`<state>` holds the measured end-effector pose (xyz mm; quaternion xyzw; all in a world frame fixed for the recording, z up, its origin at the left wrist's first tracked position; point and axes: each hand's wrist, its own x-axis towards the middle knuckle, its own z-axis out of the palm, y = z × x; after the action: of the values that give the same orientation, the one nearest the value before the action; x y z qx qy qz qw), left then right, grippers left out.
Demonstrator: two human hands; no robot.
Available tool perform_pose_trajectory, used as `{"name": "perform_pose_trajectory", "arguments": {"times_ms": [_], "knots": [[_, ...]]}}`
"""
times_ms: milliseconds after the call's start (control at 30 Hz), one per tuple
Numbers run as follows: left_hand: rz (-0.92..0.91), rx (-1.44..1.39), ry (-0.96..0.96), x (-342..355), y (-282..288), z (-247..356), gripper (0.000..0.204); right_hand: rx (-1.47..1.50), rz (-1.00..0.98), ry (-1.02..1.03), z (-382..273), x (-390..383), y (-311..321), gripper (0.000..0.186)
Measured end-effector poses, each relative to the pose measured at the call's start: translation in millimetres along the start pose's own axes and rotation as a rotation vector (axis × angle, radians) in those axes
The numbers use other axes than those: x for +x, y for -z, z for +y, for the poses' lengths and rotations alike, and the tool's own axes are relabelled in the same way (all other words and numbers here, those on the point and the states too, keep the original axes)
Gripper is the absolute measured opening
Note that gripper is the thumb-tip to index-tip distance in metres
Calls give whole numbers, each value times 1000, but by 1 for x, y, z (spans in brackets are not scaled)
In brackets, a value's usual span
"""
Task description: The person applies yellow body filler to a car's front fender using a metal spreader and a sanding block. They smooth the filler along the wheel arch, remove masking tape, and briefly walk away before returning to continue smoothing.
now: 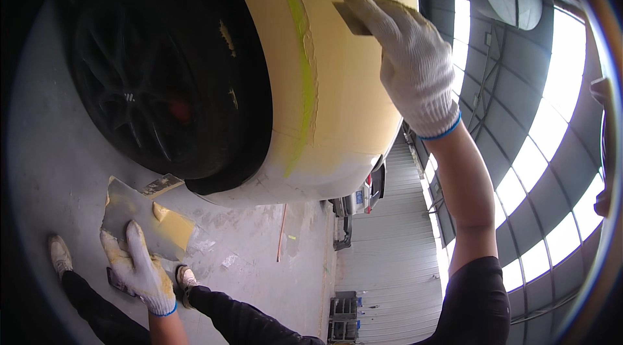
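Yellow paste point(159, 213) was observed as a raised lump on a grey flat board point(125, 205), which was held low at the left, above the floor point(259, 273) and near the wheel point(139, 85). Its near corner was clamped by the left grip point(139, 270), with the thumb laid over the upper face; the fingers beneath could not be made out. Low weight and fair stiffness were judged for the board; a hold at the bare corner was considered best, since coated parts would be slippery and tilting might let the paste slide.

A thin dark spreader point(350, 18) was clamped in the right grip point(415, 62), held high over the pale yellow car panel point(354, 98). One finger was extended along it; whether its edge was touching the panel could not be told. The spreader was judged light and perhaps springy, so a hold near its back edge, with the working edge left free, was deemed suitable. Reduced friction was thought possible where the knitted gloves point(436, 82) were smeared. Softness of the paste was inferred from the ragged ridge point(314, 79) beside the bright green strip point(302, 40).
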<state>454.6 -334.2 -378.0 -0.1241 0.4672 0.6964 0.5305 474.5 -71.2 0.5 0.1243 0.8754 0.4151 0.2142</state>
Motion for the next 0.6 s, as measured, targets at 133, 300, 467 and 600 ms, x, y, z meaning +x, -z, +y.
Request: {"name": "perform_pose_trajectory", "arguments": {"times_ms": [133, 300, 467, 600], "knots": [[45, -48, -6, 15, 7, 28, 52, -196, 157, 263, 32, 128, -2, 43], [101, -127, 40, 19, 10, 53, 53, -264, 24, 366, 30, 206, 2, 38], [95, -83, 34, 23, 8, 58, 58, -275, -76, 410, 19, 236, -5, 34], [133, -66, -1, 21, 13, 49, 60, -257, -89, 422, 9, 239, -11, 31]]}}
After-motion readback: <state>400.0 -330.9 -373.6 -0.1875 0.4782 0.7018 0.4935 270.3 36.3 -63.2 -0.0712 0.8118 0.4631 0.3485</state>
